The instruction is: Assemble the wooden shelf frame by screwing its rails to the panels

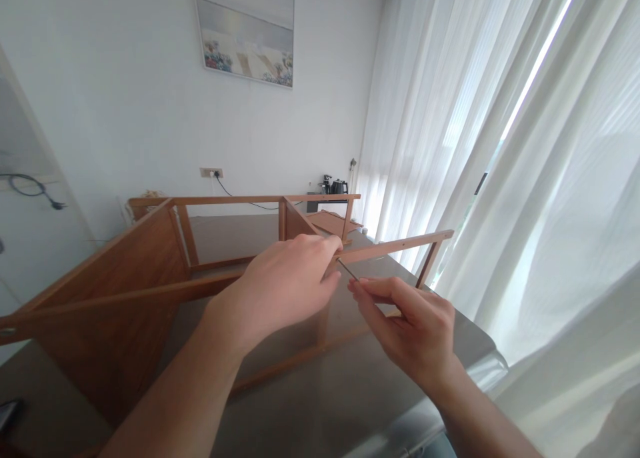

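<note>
A wooden furniture frame (120, 271) of brown panels and thin rails lies on its side on a grey table (340, 391). My left hand (285, 281) is closed over the front rail (400, 245) near its middle. My right hand (410, 325) pinches a thin metal tool (347, 269), like a hex key. Its tip points into the rail just beside my left fingers.
White curtains (500, 145) hang close on the right, past the table's rounded edge. On the white wall behind are a picture (245, 31) and a socket (211, 173) with a black cable. A kettle (339, 187) stands on a low unit by the wall.
</note>
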The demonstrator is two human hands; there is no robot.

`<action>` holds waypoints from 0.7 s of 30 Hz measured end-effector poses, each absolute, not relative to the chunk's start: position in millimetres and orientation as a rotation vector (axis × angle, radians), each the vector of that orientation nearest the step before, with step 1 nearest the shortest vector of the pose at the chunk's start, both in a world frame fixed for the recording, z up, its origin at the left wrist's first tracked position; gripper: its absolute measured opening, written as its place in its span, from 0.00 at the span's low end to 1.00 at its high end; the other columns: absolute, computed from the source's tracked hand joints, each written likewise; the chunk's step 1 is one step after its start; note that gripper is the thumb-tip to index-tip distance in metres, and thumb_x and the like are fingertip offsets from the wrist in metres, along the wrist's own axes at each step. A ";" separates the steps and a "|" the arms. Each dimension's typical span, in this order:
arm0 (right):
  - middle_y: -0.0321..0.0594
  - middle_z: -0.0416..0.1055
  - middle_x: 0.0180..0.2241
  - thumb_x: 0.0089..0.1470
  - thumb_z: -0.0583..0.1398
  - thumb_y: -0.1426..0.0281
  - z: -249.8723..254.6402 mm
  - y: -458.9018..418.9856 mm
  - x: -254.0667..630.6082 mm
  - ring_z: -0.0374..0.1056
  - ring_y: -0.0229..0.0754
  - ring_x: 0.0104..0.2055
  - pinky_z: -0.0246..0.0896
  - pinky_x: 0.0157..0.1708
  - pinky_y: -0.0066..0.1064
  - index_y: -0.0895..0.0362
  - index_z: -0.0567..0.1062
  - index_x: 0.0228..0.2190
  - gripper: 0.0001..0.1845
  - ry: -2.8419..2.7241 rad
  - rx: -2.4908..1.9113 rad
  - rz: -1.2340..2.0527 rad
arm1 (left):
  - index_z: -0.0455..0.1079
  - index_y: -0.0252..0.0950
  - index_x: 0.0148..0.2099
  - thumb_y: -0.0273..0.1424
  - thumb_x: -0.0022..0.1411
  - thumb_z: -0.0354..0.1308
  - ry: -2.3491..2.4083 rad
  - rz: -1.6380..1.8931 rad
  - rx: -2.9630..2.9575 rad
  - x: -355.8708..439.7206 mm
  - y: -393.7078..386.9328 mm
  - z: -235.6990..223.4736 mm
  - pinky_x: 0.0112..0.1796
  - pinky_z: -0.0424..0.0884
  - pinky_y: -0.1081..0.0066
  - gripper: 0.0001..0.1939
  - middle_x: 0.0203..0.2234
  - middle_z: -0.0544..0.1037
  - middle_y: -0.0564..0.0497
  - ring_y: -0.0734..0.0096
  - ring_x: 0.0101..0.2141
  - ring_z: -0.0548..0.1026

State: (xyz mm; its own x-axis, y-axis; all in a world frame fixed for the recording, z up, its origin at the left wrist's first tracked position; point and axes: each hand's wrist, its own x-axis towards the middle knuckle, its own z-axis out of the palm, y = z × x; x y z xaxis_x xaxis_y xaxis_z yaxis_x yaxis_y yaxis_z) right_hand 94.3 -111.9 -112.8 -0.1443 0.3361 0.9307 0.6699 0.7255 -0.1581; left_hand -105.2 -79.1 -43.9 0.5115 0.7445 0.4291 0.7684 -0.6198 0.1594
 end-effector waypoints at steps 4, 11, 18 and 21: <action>0.24 0.79 0.25 0.55 0.68 0.76 -114.0 -113.6 89.6 0.79 0.30 0.27 0.68 0.26 0.15 0.52 0.76 0.31 0.08 -1.660 -0.897 -0.233 | 0.71 0.48 0.54 0.37 0.69 0.52 -1.350 -0.717 -2.693 -103.9 -79.3 -43.9 0.34 0.69 0.64 0.14 0.42 0.82 0.50 0.56 0.41 0.81; 0.28 0.81 0.27 0.59 0.66 0.73 -112.5 -115.8 84.7 0.80 0.34 0.28 0.73 0.28 0.17 0.52 0.78 0.35 0.03 -1.670 -0.941 -0.035 | 0.72 0.47 0.51 0.37 0.68 0.53 -1.350 -0.722 -2.704 -103.3 -78.0 -43.2 0.33 0.67 0.65 0.11 0.39 0.82 0.51 0.57 0.39 0.81; 0.26 0.82 0.29 0.61 0.66 0.72 -119.3 -111.5 86.1 0.80 0.33 0.29 0.75 0.31 0.16 0.48 0.81 0.39 0.07 -1.662 -0.844 0.200 | 0.72 0.46 0.49 0.37 0.68 0.53 -1.386 -0.701 -2.730 -102.8 -80.2 -39.9 0.31 0.66 0.65 0.10 0.36 0.81 0.51 0.59 0.36 0.80; 0.28 0.84 0.33 0.60 0.67 0.72 -122.5 -109.8 88.9 0.81 0.34 0.31 0.76 0.33 0.17 0.48 0.81 0.40 0.07 -1.676 -0.848 0.174 | 0.72 0.45 0.50 0.37 0.68 0.53 -1.375 -0.701 -2.731 -103.4 -81.0 -39.5 0.31 0.66 0.65 0.11 0.37 0.81 0.50 0.59 0.37 0.80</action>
State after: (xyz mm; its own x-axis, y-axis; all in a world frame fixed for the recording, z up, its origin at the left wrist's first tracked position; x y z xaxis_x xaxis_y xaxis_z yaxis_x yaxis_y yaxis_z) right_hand 88.9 -109.8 -122.5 -0.0452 0.6110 0.7904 0.4357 0.7240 -0.5347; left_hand -103.4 -81.0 -39.5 0.5159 0.7622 0.3910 0.7644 -0.6156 0.1915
